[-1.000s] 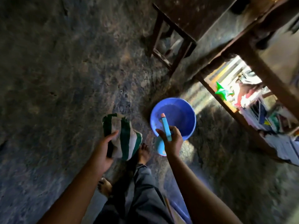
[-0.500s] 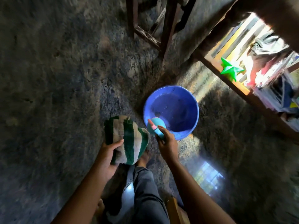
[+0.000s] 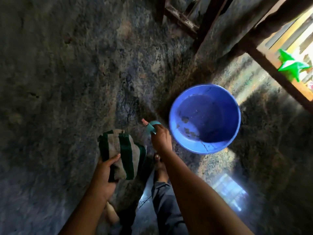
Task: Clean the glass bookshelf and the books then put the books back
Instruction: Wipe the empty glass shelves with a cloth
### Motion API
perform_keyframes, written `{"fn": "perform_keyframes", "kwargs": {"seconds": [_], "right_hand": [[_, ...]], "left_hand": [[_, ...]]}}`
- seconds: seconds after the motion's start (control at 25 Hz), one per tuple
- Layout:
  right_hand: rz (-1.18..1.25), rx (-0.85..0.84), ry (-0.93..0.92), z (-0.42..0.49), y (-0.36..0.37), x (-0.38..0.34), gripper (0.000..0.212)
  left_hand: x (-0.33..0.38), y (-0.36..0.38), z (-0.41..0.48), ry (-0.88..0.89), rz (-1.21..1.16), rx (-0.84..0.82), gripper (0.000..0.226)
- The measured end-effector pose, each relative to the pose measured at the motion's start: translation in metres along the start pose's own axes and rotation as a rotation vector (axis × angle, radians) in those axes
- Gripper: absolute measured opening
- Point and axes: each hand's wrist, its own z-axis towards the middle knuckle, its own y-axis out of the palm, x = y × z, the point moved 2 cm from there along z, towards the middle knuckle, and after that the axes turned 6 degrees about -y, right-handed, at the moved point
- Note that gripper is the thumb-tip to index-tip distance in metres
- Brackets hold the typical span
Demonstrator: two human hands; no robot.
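My left hand grips a folded green-and-beige striped cloth low in the middle of the view. My right hand holds a small light-blue bottle with a pink tip, tilted to the left, just left of a blue plastic basin that stands on the floor. The basin holds a little water and some dark specks. The wooden bookshelf frame runs along the upper right; only its lower edge shows, and no books are in view.
A green star-shaped thing sits at the shelf's edge on the right. Dark wooden furniture legs stand at the top middle. The floor is dark, rough concrete. My bare foot and trouser leg are below my hands.
The camera has swung left and down, so the shelf and its books slid out to the right. My right hand tipped the bottle leftward and moved off the basin's rim. The left hand keeps the cloth.
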Motion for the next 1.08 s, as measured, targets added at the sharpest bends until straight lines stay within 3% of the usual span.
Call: {"fn": "perform_keyframes", "kwargs": {"seconds": [0.32, 0.44, 0.56, 0.68, 0.84, 0.92, 1.08], "right_hand": [[-0.050, -0.155, 0.149, -0.006, -0.015, 0.017, 0.053], [-0.008, -0.172, 0.176, -0.031, -0.034, -0.003, 0.043], [0.415, -0.205, 0.273, -0.074, -0.063, -0.035, 0.023], [0.894, -0.160, 0.344, -0.142, -0.109, -0.088, 0.019], [1.133, -0.116, 0.284, -0.235, -0.163, -0.152, 0.022], [1.180, -0.118, 0.250, -0.273, -0.183, -0.173, 0.023], [1.260, -0.158, 0.170, -0.336, -0.212, -0.211, 0.026]], "left_hand": [[0.001, -0.015, -0.005, -0.031, -0.039, -0.070, 0.043], [0.014, -0.008, -0.033, -0.023, -0.027, -0.092, 0.039], [0.036, 0.004, -0.075, -0.015, 0.010, -0.145, 0.032], [0.058, 0.013, -0.142, 0.036, 0.050, -0.230, 0.023], [0.083, 0.014, -0.243, 0.150, 0.001, -0.364, 0.024], [0.087, 0.008, -0.276, 0.182, -0.025, -0.428, 0.061], [0.091, -0.003, -0.346, 0.252, -0.142, -0.599, 0.038]]}}
